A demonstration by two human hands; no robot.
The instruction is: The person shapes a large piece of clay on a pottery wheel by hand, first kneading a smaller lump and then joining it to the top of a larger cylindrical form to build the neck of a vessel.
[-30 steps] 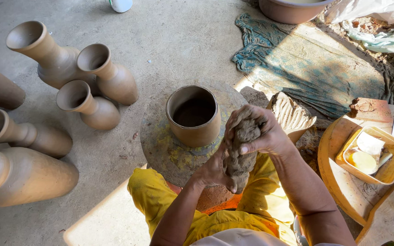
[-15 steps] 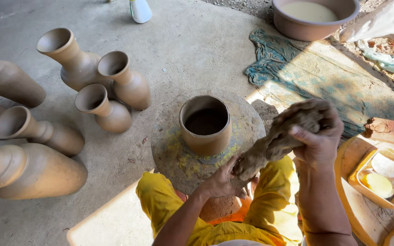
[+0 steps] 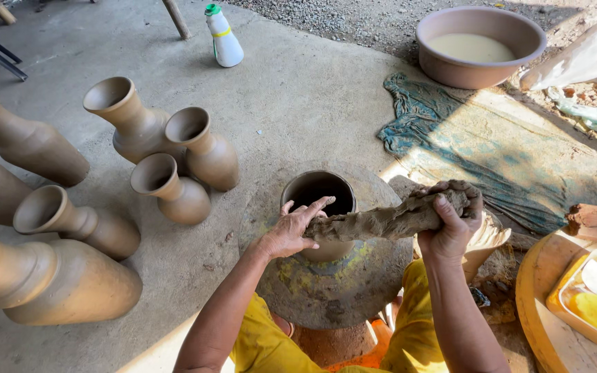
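Note:
A thick roll of wet brown clay [image 3: 395, 217] stretches level between both my hands, just above an open clay pot [image 3: 320, 207] standing on a round potter's wheel [image 3: 340, 290]. My right hand [image 3: 450, 224] grips the roll's thick right end. My left hand [image 3: 291, 228] supports the thin left end, fingers spread over the pot's rim. My yellow-clad legs sit below the wheel.
Several unfired clay vases [image 3: 174, 148] stand and lie on the concrete floor to the left. A white plastic bottle [image 3: 224, 38] stands at the back. A basin of pale liquid [image 3: 478, 45] and a teal cloth [image 3: 492, 152] lie right. A yellow tray [image 3: 592, 297] sits at right.
The clay lump has been drawn out from a clump held upright in both hands into a long level roll. My hands have moved apart, the right one out to the right.

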